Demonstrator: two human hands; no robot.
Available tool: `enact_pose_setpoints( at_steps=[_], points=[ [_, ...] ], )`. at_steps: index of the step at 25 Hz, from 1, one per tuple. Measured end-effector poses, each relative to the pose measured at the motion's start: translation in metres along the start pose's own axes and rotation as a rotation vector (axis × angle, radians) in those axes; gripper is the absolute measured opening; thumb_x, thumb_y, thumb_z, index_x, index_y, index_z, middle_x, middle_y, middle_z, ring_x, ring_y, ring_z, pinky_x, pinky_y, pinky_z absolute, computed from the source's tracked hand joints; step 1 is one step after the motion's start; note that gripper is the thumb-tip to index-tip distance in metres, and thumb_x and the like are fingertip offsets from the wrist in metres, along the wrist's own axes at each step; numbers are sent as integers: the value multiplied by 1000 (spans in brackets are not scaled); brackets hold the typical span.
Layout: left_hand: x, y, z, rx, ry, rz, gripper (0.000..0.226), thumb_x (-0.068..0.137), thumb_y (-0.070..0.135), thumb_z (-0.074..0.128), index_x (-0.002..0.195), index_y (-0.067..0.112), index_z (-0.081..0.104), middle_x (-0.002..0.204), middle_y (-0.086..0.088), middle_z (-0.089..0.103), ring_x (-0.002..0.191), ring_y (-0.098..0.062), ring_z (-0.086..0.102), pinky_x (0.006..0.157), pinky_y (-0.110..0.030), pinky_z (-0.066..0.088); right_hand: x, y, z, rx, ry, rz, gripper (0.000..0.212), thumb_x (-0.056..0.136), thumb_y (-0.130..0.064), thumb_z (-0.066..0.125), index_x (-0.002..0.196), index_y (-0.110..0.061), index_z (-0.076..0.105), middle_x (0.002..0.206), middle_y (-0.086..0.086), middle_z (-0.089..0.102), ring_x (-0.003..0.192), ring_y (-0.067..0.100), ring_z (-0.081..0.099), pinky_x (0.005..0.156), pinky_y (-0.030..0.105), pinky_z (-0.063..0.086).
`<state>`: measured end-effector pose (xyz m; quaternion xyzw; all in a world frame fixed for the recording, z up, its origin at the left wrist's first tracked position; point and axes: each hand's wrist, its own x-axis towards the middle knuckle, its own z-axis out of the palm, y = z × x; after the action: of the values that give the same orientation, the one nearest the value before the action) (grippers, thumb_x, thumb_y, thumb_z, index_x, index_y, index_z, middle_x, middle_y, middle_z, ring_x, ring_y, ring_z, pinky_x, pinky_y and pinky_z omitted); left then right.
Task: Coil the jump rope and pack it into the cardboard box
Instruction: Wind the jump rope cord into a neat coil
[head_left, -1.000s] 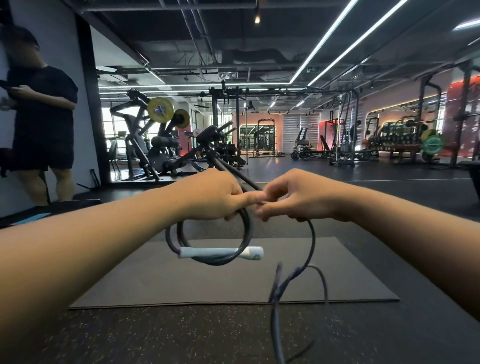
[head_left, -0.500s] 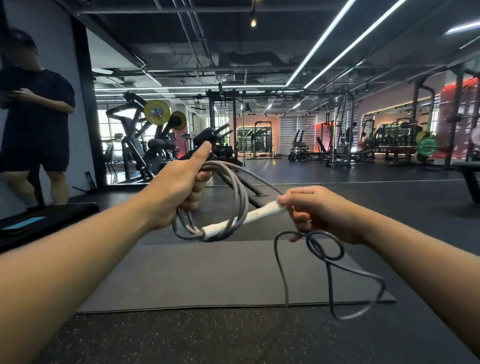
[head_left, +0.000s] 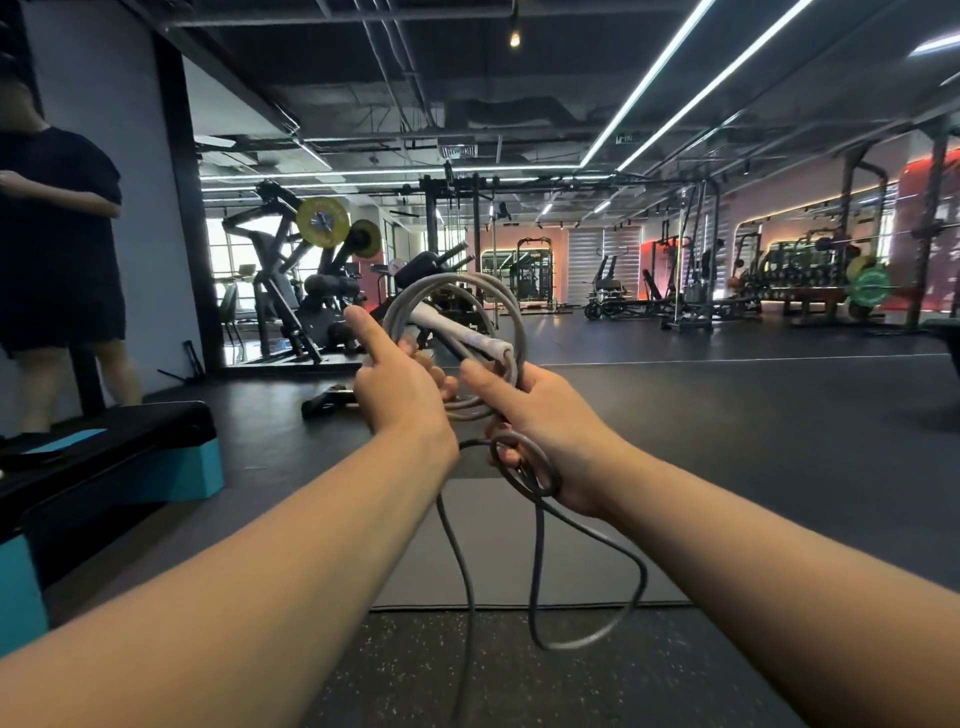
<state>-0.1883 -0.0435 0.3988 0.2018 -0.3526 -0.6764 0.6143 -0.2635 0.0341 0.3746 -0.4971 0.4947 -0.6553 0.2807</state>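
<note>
Writing: I can read no brand or label anywhere; the print on the weight plates is too small.
Loose rope: nearest me, a smooth grey cord of the jump rope hangs below my hands in a long slack loop over the grey floor mat and the speckled rubber floor.
Right hand: I see it closed around the rope, a small loop circling its lower fingers, the thumb pointing up against the coil's right side.
Left hand: curled on the coil's lower left, index finger stretched straight out and up.
Coil: several round turns stand upright between both hands, rising above them.
Handle: white, slim, cylindrical, lying slantwise across the coil.
Left side: black-topped teal step platform; beyond it a person in dark clothes.
Far: gym machines, a yellow weight plate, a green plate.
</note>
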Motion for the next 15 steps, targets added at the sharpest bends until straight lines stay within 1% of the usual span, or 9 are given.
enact_pose_setpoints(
  at_steps=[2, 4, 5, 6, 8, 9, 10, 12, 15],
  points=[
    [4, -3, -5, 140, -43, 70, 61, 94, 71, 37, 68, 18, 49, 52, 6, 47, 40, -10, 44, 45, -28, 45, 6, 5, -3, -110, 104, -29, 30, 103, -40, 55, 80, -20, 60, 53, -6, 47, 41, 7, 32, 41, 25, 29],
    [14, -8, -14, 459, -27, 198, 57, 94, 71, 40, 91, 16, 58, 87, -2, 64, 70, -16, 64, 69, -36, 56, 12, 4, -12, -259, 137, -60, 34, 104, -42, 50, 78, -20, 56, 47, -12, 38, 43, 8, 31, 43, 26, 27],
    [21, -8, -20, 638, 15, 286, 59, 92, 71, 44, 113, 17, 56, 116, -9, 62, 99, -24, 64, 85, -39, 51, 13, 1, -18, -325, 141, -66, 33, 104, -39, 48, 80, -18, 56, 45, -12, 38, 44, 9, 31, 43, 26, 27],
    [24, -4, -26, 812, 47, 401, 68, 90, 70, 50, 134, 18, 46, 140, -13, 49, 124, -32, 51, 99, -40, 41, 14, -3, -24, -408, 140, -66, 33, 105, -36, 46, 80, -17, 55, 43, -11, 41, 44, 10, 34, 42, 24, 28],
    [26, 10, -35, 1035, -83, 851, 86, 89, 66, 57, 154, 16, 29, 159, -13, 29, 145, -31, 30, 115, -42, 26, 13, -14, -34, -638, 103, -88, 37, 106, -36, 43, 77, -17, 56, 47, -11, 52, 43, 5, 42, 46, 20, 34],
    [23, 18, -34, 1124, -272, 1057, 86, 89, 66, 57, 155, 17, 30, 160, -10, 33, 145, -26, 31, 119, -42, 24, 12, -19, -37, -741, 66, -112, 39, 106, -37, 43, 75, -17, 56, 54, -11, 57, 45, 4, 46, 50, 22, 37],
    [21, 28, -27, 1199, -526, 1147, 83, 89, 66, 56, 153, 19, 35, 156, -5, 42, 142, -21, 39, 119, -42, 29, 11, -23, -40, -824, 24, -139, 39, 107, -35, 42, 74, -18, 56, 61, -9, 59, 50, 4, 49, 56, 24, 40],
    [17, 47, -6, 1387, -981, 967, 72, 84, 68, 58, 142, 26, 53, 138, 3, 63, 122, -11, 59, 107, -37, 47, 10, -28, -42, -976, -78, -195, 34, 107, -26, 42, 78, -17, 57, 72, -3, 61, 62, 12, 54, 65, 31, 44],
    [26, 63, 24, 1551, -1212, 583, 53, 83, 65, 66, 112, 21, 71, 90, 2, 78, 81, -10, 72, 78, -24, 55, 13, -30, -45, -1129, -172, -229, 26, 107, -23, 43, 98, -17, 67, 92, 7, 71, 82, 22, 62, 79, 37, 47]
  ],
)
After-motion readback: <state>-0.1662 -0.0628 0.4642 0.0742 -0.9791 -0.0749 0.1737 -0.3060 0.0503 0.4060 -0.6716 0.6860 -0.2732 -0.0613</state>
